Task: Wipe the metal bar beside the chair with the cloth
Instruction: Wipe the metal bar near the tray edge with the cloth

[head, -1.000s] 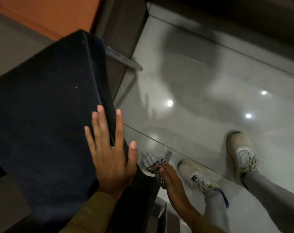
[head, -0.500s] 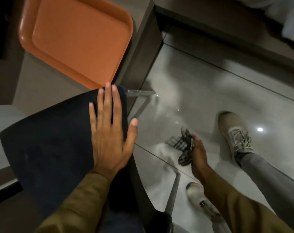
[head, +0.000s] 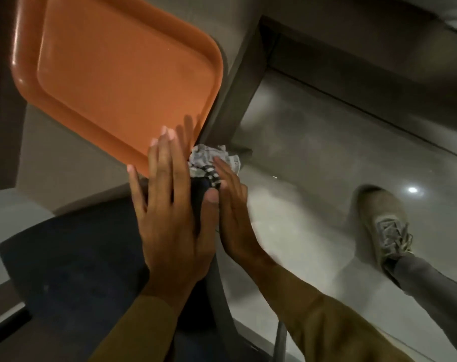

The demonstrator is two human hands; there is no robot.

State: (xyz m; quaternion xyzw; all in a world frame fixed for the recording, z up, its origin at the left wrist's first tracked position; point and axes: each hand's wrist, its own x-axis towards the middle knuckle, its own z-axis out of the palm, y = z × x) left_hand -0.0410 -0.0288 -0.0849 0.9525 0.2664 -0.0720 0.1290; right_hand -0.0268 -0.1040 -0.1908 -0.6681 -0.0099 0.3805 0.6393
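Note:
My left hand (head: 169,212) lies flat, fingers spread, on the far right corner of the dark blue chair seat (head: 73,259). My right hand (head: 233,212) is right beside it, pressing a crumpled black-and-white checked cloth (head: 211,160) against the front corner of the chair. The far end of the metal bar is hidden under the cloth and hands. A grey metal bar (head: 281,340) shows lower down, beside the chair under my right sleeve.
An orange tray (head: 112,69) lies on the grey table (head: 60,158) just beyond the chair. A dark table leg (head: 237,87) stands behind the cloth. My shoe (head: 384,223) rests on the glossy tiled floor (head: 313,178) at right.
My right hand has risen with the cloth from low near the floor to the chair's front corner, beside my left hand. The view tilted up, showing more of the tray.

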